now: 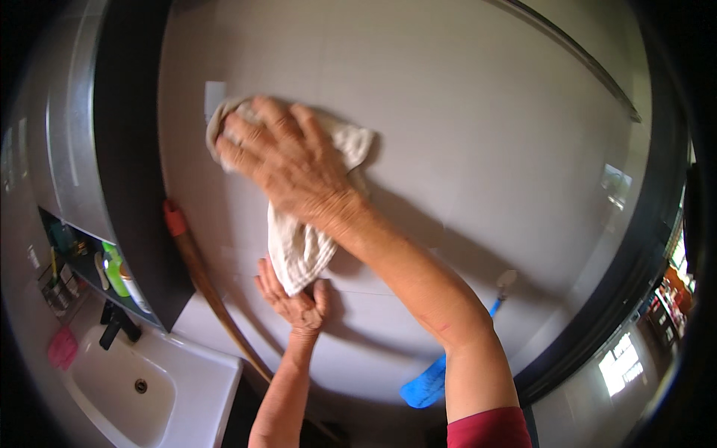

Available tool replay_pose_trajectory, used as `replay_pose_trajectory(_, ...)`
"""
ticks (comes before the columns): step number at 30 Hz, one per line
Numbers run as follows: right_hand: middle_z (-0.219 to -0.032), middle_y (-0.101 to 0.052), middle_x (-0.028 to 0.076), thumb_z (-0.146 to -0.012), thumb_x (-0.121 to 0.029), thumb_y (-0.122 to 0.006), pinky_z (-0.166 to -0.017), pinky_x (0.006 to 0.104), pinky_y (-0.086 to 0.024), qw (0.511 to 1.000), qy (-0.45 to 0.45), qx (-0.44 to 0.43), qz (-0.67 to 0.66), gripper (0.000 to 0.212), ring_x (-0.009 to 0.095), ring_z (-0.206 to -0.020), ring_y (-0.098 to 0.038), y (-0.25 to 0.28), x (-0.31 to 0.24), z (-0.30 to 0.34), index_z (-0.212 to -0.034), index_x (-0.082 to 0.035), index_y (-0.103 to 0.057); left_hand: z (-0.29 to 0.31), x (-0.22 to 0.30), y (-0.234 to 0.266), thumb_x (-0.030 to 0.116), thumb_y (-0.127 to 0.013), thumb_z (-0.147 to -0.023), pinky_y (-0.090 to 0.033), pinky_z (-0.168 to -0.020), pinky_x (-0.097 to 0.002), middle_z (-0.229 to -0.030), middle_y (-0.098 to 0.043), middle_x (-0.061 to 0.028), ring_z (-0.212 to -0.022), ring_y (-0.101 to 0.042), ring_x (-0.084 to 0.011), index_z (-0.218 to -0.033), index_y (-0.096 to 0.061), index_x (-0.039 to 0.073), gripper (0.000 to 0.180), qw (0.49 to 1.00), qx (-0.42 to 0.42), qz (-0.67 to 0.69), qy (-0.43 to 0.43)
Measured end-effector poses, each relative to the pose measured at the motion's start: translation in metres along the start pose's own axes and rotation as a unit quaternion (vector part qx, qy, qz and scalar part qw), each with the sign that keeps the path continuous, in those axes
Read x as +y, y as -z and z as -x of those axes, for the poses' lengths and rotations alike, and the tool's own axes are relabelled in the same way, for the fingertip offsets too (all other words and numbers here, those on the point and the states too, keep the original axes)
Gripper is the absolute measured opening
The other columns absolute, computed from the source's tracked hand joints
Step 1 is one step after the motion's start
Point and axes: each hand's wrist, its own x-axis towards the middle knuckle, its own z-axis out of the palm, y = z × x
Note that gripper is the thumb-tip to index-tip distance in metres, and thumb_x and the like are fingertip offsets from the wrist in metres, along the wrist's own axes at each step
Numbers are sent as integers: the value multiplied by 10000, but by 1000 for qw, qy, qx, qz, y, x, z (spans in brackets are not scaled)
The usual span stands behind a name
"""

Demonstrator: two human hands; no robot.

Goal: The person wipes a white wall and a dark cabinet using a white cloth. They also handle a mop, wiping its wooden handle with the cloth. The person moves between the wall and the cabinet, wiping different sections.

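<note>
A pale cloth (pixel 297 243) lies against the light tiled wall (pixel 448 134). Spread over its upper part, my right hand (pixel 299 160) presses it to the wall, and one end hangs down below the palm. The cloth's far right corner sticks out past my wrist. Lower down, my left hand (pixel 300 308) rests on the wall with its fingers stretched out, just under the hanging end of the cloth, which covers part of it.
At the left a white sink (pixel 160 373) with a black faucet (pixel 118 325) stands under a dark cabinet (pixel 134 149). A wooden pole (pixel 205 280) with a red end leans by it. A blue duster-like thing (pixel 424 384) hangs near my right forearm. A dark frame (pixel 635 246) borders the right.
</note>
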Motion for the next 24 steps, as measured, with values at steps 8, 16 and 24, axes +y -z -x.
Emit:
replay_pose_trajectory(8, -1322, -449, 40, -801, -103, -542, -914, 515, -331, 976, -183, 43, 111, 429, 339, -1223, -375, 100, 128, 66, -1221, -186, -520, -6, 12, 3, 296, -490, -853, -152, -1085, -523, -1420, -325, -199, -1330, -274, -378, -1353, -364, 48, 572, 999, -20, -21, -41)
replay_pose_trajectory(16, -1303, -476, 9, -733, -2, -547, -917, 518, -342, 904, -320, 117, 257, 516, 313, -1191, -396, 180, 219, 197, -1208, -203, -537, -8, 13, -1, 339, -438, -901, -185, -1090, -467, -1435, -308, -188, -1334, -271, -352, -1366, -358, 53, 551, 997, 11, -19, -76)
replay_pose_trajectory(24, -1226, -523, 123, -812, -74, -558, -965, 481, -331, 858, -360, 172, 323, 442, 339, -1138, -466, 250, 228, 361, -1249, -97, -495, 0, 19, -2, 256, -407, -878, -149, -1111, -440, -1464, -251, -193, -1361, -217, -345, -1388, -335, 60, 552, 995, -41, -89, -35)
